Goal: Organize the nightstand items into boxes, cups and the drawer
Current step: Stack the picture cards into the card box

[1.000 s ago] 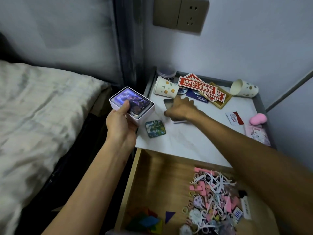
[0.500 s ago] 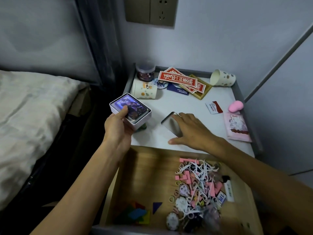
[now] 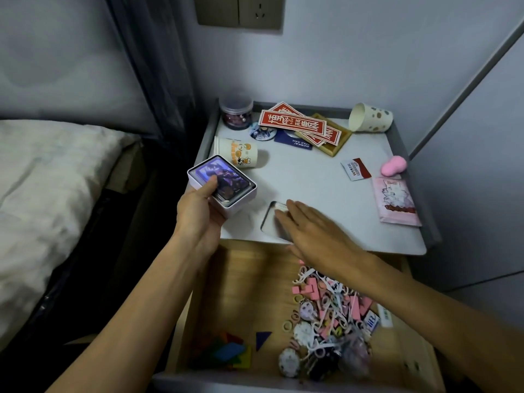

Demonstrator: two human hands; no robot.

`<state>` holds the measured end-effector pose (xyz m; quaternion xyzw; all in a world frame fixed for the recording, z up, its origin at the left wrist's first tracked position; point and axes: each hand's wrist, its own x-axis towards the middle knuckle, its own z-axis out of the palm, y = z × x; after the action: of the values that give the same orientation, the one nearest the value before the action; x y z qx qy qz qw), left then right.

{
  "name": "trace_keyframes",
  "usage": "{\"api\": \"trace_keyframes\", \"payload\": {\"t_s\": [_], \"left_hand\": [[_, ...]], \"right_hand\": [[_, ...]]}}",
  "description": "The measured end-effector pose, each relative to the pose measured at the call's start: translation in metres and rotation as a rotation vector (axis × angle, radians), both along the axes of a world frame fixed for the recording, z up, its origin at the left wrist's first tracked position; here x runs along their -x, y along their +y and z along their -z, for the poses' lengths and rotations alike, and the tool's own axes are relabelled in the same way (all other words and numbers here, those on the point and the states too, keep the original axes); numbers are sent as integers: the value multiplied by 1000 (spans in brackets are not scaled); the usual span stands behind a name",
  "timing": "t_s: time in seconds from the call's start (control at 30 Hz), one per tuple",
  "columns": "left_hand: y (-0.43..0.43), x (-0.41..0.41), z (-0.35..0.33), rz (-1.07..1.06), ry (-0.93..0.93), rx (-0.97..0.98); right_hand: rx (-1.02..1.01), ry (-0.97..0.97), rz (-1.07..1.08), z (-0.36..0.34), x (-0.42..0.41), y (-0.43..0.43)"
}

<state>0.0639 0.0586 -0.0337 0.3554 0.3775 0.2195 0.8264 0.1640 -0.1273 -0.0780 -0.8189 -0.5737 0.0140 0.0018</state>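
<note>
left grip (image 3: 198, 219) holds box (image 3: 236, 209) of cards (image 3: 226, 180); drawer (image 3: 241, 282) holds trinkets (image 3: 326, 321).

The right hand (image 3: 312, 234) covers the near end of a flat silvery plate with rounded corners (image 3: 272, 219), so its full outline cannot be told. The thumb of the left hand (image 3: 198, 219) hides part of the purple picture card (image 3: 226, 177) atop the small white box (image 3: 238, 207); the fingers beneath are out of sight. Red printed paper strips (image 3: 292, 124) overlap a shallow wooden tray (image 3: 338, 140) and a dark blue card (image 3: 292, 141). The heap of pink and white small pieces (image 3: 326, 321) blurs toward its near end.
</note>
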Motion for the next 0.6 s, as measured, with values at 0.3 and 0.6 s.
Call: {"api": "trace_keyframes", "payload": {"t_s": [0.3,0.6], "left_hand": [[-10,-4,8,61,43,-62],[-22,-10,15,93,79,-41]], "right_hand": [[-412,821,440,-23,-41,-11],[-349,651,605,-8,-52,-20]]}}
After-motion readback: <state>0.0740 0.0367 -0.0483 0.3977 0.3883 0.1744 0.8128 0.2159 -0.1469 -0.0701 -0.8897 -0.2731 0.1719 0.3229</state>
